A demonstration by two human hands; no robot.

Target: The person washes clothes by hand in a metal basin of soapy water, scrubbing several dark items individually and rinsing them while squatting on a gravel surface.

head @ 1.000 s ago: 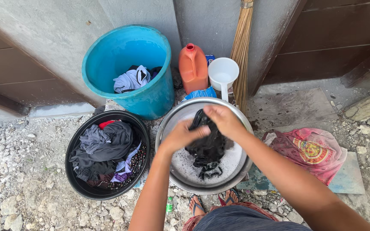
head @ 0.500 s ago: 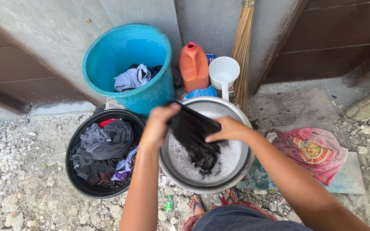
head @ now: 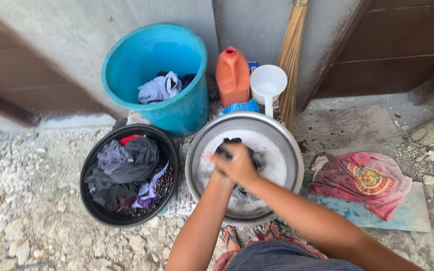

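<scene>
Both sets of fingers are curled shut on a black garment, the right hand stacked over the left hand so that the cloth is bunched and pressed between them; motion blur makes it uncertain which fingers carry most of the grip. The garment sits in soapy water inside a round metal basin, near the basin's centre, where the suds can work into the fabric. The basin rests on the gravel ground directly in front of the person's sandalled feet, keeping it within reach of both arms. Just beside the basin's left rim stands a black tub filled with dark clothes. Behind both, against the wall, a blue bucket holds a pale garment. An orange jug, a white dipper and a broom stand at the basin's far rim. A pink shirt lies spread on a flat slab to the right.
</scene>
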